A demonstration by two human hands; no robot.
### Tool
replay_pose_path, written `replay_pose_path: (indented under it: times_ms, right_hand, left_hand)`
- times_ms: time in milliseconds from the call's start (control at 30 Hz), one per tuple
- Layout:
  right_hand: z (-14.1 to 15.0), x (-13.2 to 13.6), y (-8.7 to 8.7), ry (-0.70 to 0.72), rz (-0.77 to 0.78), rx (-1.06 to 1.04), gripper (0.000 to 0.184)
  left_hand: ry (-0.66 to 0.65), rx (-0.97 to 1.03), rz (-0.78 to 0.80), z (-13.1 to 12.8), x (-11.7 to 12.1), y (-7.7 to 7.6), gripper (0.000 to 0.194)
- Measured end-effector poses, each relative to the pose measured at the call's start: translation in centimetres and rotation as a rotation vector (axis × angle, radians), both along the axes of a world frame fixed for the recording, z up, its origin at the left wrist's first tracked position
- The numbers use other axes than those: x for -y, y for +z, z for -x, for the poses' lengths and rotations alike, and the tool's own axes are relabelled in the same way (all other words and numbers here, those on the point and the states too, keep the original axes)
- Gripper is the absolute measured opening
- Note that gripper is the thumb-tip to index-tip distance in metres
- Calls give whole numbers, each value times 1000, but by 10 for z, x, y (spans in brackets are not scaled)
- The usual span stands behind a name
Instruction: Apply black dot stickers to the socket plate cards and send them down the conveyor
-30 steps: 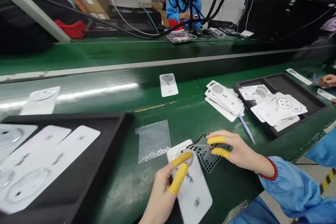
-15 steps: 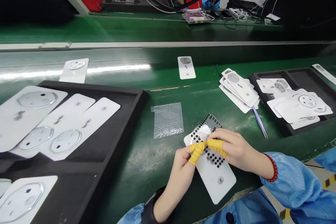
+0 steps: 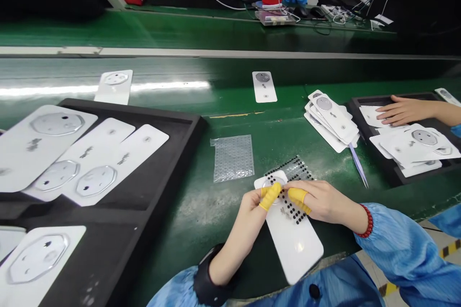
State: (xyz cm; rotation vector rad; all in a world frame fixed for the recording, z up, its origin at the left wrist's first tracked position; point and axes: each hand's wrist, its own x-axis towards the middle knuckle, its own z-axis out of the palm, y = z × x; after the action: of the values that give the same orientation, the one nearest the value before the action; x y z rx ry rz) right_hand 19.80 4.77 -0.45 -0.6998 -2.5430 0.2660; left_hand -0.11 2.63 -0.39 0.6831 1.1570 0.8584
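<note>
Fingers (image 3: 270, 196) of the L hand (image 3: 248, 216) wear yellow cots & sit on a clear round disc (image 3: 272, 184) at the far end of a white card (image 3: 297, 249). They're bent close together, but can't tell if they pinch or just press. Far left, a black tray (image 3: 194, 124) holds more long white cards (image 3: 84, 153), & a bubble bag (image 3: 233, 158) lies on the green bench (image 3: 201, 230), just left of the hands. The white card lies under both hands, long way running from the disc down to the R, toward the person. The L hand is nearest the disc. The R hand (image 3: 324, 201), also in yellow cots, rests just R of it on a dotted clear sheet (image 3: 293, 170) laid over the card; can't tell if it grips. A red bead band (image 3: 365, 223) sits on the R wrist. Further R are a pile of cards (image 3: 331, 122), a thin lilac stick (image 3: 358, 165), & a second black tray (image 3: 355, 105), w/ a co-worker's hand (image 3: 406, 110) on its cards.
</note>
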Motion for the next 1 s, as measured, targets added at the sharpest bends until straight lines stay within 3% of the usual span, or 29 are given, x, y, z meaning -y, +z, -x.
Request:
replay_pose_path:
  times_ms: [67,167,233,300,467,700,800,1000]
  right_hand:
    - [-11,-1,-7,-48,91,26,26]
    - [-27,-4,-10,-182,294,-95,20]
    - [-31,-6,-4,-283,441,-276,15]
    - [-26,-6,9,-344,520,-469,13]
    - [17,1,35,-247,462,-644,16]
    - [37,7,30,-181,561,-680,12]
    - [36,8,29,-179,638,-720,13]
    - [35,8,32,-114,860,-827,36]
  left_hand:
    - [40,-129,-117,9,-2,3,43]
    - [196,-339,-318,19,1,8,86]
    - [216,-348,-395,18,6,9,106]
    - [162,-314,-438,13,13,8,110]
    - [65,-353,-592,-3,29,1,87]
    - [57,-537,-866,-4,31,13,15]
    - [50,-617,-925,-3,30,17,9]
    - [70,-673,-1014,-4,31,20,9]
